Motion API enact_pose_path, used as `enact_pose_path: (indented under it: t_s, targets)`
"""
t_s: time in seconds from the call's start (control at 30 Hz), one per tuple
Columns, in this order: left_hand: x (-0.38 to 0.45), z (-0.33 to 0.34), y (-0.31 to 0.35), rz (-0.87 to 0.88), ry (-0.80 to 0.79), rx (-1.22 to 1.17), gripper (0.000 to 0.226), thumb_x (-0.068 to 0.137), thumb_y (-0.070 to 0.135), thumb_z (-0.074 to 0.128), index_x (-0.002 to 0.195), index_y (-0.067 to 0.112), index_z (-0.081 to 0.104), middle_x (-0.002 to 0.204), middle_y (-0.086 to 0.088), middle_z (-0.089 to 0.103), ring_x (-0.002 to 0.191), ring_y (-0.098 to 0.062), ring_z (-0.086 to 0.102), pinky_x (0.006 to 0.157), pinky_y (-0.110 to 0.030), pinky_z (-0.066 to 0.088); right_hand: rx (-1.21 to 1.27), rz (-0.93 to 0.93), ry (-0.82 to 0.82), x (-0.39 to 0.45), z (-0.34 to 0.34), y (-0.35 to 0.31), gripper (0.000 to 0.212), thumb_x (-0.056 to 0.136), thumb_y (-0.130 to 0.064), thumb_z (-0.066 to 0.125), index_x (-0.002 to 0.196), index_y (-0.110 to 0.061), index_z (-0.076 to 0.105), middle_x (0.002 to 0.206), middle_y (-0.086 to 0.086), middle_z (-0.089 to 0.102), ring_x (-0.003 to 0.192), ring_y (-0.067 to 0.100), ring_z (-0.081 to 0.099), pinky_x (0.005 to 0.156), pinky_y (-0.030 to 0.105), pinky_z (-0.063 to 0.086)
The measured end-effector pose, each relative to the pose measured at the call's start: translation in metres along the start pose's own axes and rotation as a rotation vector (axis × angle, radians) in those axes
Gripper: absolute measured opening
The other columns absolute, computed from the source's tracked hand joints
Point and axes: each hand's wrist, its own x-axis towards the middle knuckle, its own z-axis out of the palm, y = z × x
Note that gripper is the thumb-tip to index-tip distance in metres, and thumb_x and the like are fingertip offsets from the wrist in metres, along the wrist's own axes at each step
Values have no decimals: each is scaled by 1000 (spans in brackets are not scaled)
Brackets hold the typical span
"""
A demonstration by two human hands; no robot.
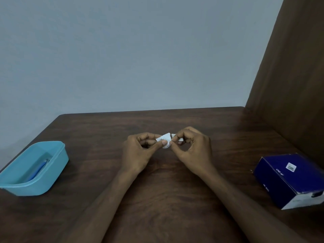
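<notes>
Dark wooden table (157, 190), white sachet (165, 139) pinched between both hands' fingers (164, 142)

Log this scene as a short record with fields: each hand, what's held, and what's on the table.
left hand: pinches the white packet
right hand: pinches the packet's right end
at left: light blue tub, blue item inside
at right: dark blue box
surface: dark wooden table

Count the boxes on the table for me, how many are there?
2. A light blue plastic box sits at the table's left side, a dark blue cardboard box at its right. The left hand and right hand pinch a white packet.
</notes>
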Motion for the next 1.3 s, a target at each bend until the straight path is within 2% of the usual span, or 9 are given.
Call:
enact_pose_path:
  t_s: [0.17,0.37,0.6,0.77,0.9,0.97,1.07,1.17,1.3]
  targets:
    - [0,0,0,36,-3,34,13,85,32,90,97,28,86,77,13,82,81,-3,79,72,-21,57,13,63,-27,1,2,8,8,77,-27,79,76,-25,72,81,-9,69,72,12,68,66,40,57]
    - [-2,2,2,46,18,45,9,84,32,91,92,30,87,76,14,81,79,1,78,68,-17,54,-23,118,8,1,5,11,13,79,-16,90,86,-25,83,84,-10,71,73,8,68,65,12,48]
    - [-3,2,4,56,26,74,8,85,34,90,89,29,86,72,14,80,70,2,75,62,-13,51,-16,125,48,1,4,7,12,77,-19,94,83,-26,85,82,-13,70,69,9,68,62,21,53]
    - [-3,2,5,54,23,96,7,85,33,90,88,29,86,71,14,80,54,7,63,55,-11,44,-7,129,40,1,5,8,16,75,-17,95,73,-23,81,79,-12,70,69,9,68,60,19,52]
    - [-3,1,4,78,12,93,6,86,32,89,91,31,86,74,16,80,73,-2,77,63,-23,56,79,181,-20,1,7,12,15,75,-27,92,71,-24,78,83,-8,72,73,11,72,63,35,59]
    - [-3,0,4,87,-6,84,6,86,33,88,92,31,86,77,17,81,77,-3,79,69,-27,58,116,218,-24,2,9,15,13,75,-22,92,74,-23,79,85,-7,72,71,11,71,64,39,61]
    - [-3,-1,4,94,-42,71,9,86,33,88,95,31,87,79,16,82,82,-2,79,76,-28,59,144,264,-43,2,10,19,15,76,-25,96,81,-22,82,88,-8,72,72,9,71,65,34,61]
    - [-3,0,3,93,-30,74,11,87,32,87,98,31,87,81,16,82,83,-1,79,78,-31,62,110,262,-92,1,10,18,24,76,-34,97,69,-26,75,85,-9,71,68,6,69,61,26,56]
    - [-3,0,2,51,-24,26,11,89,32,86,100,29,87,78,11,82,75,-2,78,66,-27,58,184,265,-101,1,10,16,18,78,-26,95,73,-22,78,87,-9,70,69,2,67,66,21,52]
